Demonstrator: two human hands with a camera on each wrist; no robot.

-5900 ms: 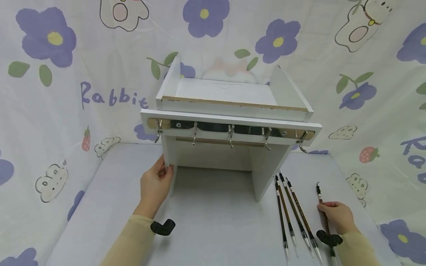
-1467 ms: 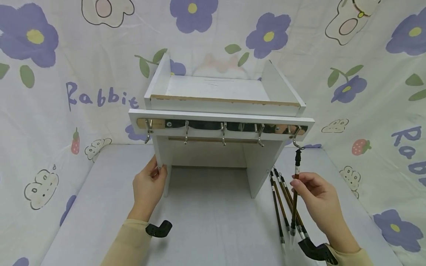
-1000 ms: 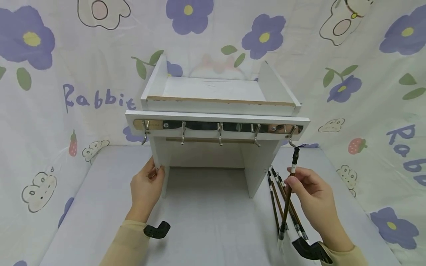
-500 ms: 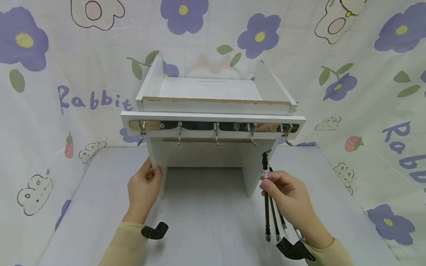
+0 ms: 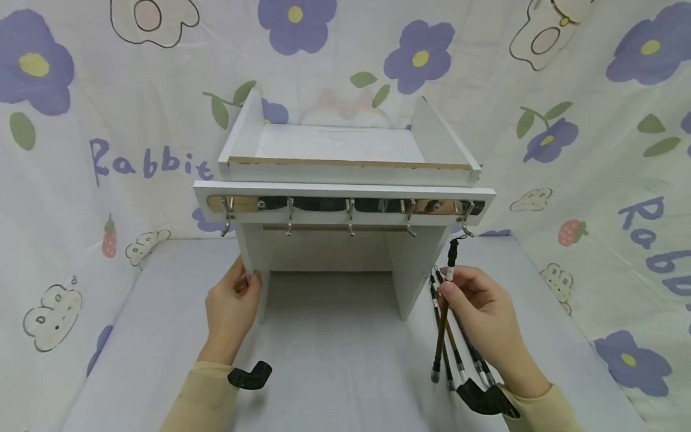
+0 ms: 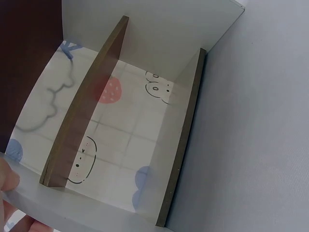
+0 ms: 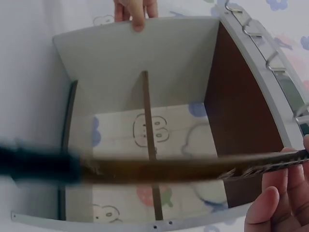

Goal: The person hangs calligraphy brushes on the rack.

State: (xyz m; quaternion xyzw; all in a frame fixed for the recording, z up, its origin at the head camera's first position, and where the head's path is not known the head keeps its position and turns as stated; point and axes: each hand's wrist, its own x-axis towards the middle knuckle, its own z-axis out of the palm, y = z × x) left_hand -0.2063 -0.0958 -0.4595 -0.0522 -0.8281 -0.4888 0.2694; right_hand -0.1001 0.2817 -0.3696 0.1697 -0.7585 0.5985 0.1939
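My left hand [image 5: 231, 313] grips the left side panel of a white shelf unit [image 5: 345, 191], thumb in front; the left wrist view shows its fingertips at the panel's edge. My right hand [image 5: 484, 318] pinches a brush [image 5: 442, 327] near its black top, below the rightmost hook [image 5: 466, 221]. The brush hangs slightly tilted, its loop close under that hook; whether they touch I cannot tell. Across the right wrist view runs the brown brush handle [image 7: 154, 169], blurred at the left. Several brushes [image 5: 452, 341] lie on the table, partly hidden by my right hand.
Metal hooks [image 5: 351, 217] line the front rail of the unit, above its hollow lower part. The unit stands on a white-covered table [image 5: 329, 372]. Behind it and at the sides hangs a patterned cloth [image 5: 345, 60].
My right hand lifted the brush from the table to the rightmost hook, lowered it leftward, then moved it back slightly up and right. My left hand kept its hold; the view shifted.
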